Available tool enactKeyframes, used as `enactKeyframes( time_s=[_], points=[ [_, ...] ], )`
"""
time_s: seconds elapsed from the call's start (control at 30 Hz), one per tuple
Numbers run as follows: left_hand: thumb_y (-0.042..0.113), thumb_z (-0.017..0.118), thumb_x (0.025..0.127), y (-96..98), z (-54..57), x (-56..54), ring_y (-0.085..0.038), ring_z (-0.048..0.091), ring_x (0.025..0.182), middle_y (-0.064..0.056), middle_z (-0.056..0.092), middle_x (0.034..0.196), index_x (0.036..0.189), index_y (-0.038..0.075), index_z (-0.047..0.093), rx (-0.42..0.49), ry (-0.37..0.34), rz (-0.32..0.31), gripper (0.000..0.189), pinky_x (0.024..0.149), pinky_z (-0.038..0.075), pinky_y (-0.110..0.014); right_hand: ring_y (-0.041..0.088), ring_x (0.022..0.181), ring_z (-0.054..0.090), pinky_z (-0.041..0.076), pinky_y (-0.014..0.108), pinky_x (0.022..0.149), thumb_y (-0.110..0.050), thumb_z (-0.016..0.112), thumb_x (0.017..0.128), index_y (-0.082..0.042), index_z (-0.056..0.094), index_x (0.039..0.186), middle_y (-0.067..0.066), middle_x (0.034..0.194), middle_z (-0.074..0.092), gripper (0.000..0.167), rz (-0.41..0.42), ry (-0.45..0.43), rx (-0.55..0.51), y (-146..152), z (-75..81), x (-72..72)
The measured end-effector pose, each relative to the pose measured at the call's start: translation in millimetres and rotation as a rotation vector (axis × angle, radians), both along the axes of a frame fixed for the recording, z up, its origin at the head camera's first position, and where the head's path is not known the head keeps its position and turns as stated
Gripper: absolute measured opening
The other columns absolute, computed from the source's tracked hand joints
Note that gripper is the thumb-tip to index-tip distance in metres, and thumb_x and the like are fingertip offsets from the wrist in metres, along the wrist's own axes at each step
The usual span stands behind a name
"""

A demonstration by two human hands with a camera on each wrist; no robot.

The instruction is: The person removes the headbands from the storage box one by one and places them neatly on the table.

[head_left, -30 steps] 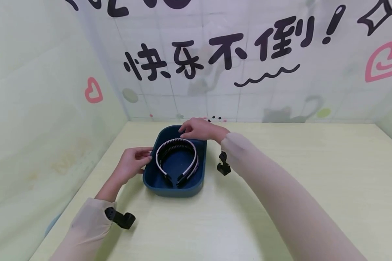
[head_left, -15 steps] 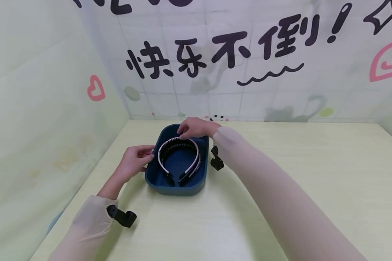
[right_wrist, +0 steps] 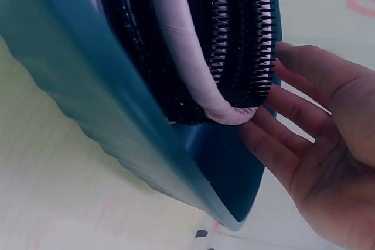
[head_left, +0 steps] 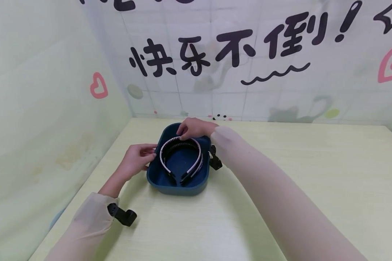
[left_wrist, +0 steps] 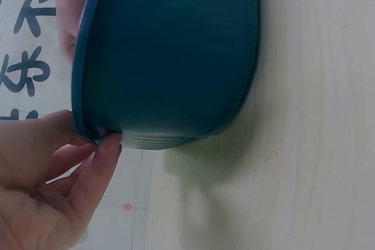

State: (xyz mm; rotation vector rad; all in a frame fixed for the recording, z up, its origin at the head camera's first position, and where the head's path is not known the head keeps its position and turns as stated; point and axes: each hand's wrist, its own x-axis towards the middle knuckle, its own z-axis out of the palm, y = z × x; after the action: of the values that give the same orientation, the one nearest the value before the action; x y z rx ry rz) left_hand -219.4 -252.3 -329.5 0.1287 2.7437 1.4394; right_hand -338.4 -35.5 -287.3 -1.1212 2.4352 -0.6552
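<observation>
A dark teal plastic bin (head_left: 182, 191) holds several headbands stacked together. The top one is a pale pink headband (right_wrist: 181, 45) with black comb teeth on its inner side; black sparkly headbands (right_wrist: 158, 80) lie under or beside it. My left hand (head_left: 134, 161) pinches the bin's rim at its left side, thumb and fingers on either side of the wall in the left wrist view. Reaching in over the far end, my right hand (head_left: 196, 127) grips the pink headband at its curved top, fingertips against the band. Whether it also holds the lower bands is hidden.
The bin stands on a pale wood table (head_left: 300, 181), near its left side. Behind rises a white backdrop (head_left: 222, 94) with black lettering; a pale green cloth wall (head_left: 52, 119) stands at the left. A small black camera (head_left: 122, 215) sits on the left sleeve.
My right hand has come slightly lower and nearer, from above the bin's far end onto the top of the headband. The left hand keeps its hold on the rim; the view has shifted a little.
</observation>
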Motion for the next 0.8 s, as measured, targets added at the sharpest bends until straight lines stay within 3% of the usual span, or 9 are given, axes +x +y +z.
enactKeyframes(
  time_s=[0.8],
  points=[
    [0.003,0.052,0.091,1.6,1.7,2.2,-0.030,0.056,0.092,-0.025,0.054,0.111,0.129,-0.005,0.049,-0.004,-0.005,0.000,0.039,0.058,0.054,-0.032,0.019,0.101,0.058,0.046,0.023,0.083,0.007,0.056,0.085,-0.001,0.062,0.116,0.012,0.112,0.062,0.032,-0.051,0.006,-0.041,-1.8,-0.9,8.3]
  ],
)
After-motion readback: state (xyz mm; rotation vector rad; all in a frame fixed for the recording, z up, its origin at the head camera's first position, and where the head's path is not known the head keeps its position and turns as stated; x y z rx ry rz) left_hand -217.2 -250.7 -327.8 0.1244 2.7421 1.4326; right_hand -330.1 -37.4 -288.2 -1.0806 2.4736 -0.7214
